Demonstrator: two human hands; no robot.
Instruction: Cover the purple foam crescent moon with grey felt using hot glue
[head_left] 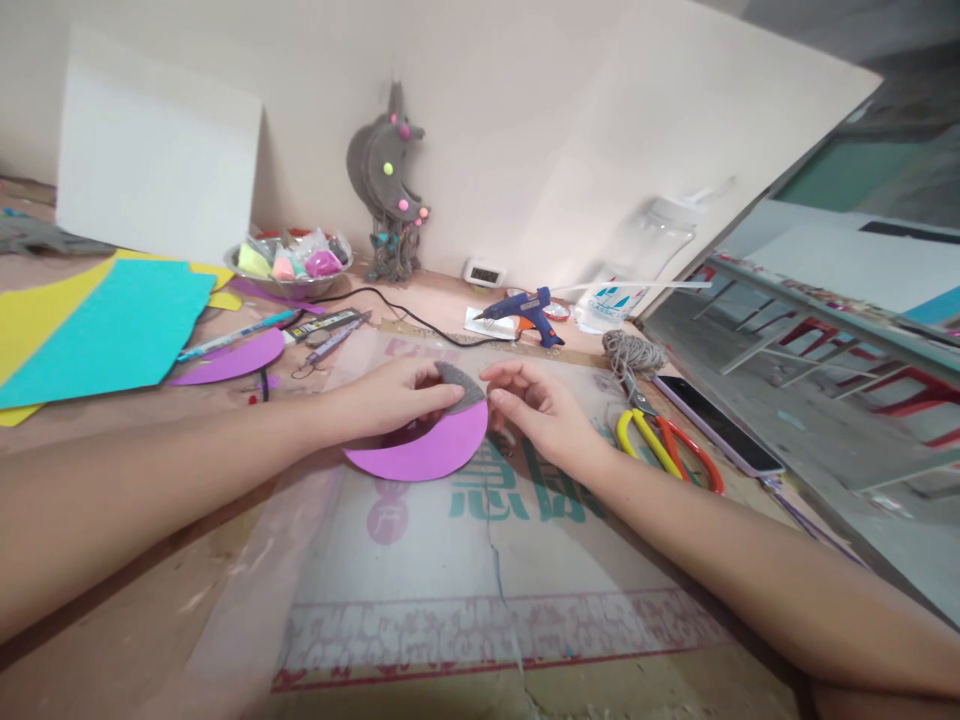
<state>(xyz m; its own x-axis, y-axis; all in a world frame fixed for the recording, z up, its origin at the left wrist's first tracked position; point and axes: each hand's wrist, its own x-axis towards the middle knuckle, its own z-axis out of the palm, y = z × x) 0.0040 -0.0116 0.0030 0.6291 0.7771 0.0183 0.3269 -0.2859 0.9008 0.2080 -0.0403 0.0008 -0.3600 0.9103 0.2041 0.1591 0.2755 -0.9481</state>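
Observation:
A purple crescent-shaped foam sheet (427, 452) is in my left hand (401, 398), with the thumb on top and the other fingers behind it. Grey yarn (459, 385) is wound closely around the crescent's upper end. Just right of the crescent, my right hand (536, 405) is curled, thumb and forefinger near its edge. A loose grey strand (496, 575) trails from below this hand toward the front of the table. The fingertips' exact grip on the yarn is hard to see.
A blue glue gun (521, 308) lies behind my hands. To the right are a yarn ball (634, 352), scissors (667, 445) and a phone (716, 422). Turquoise sheets (112, 325), pens and a bowl of clay packets (289, 285) sit left. A yarn-covered moon (382, 175) hangs behind.

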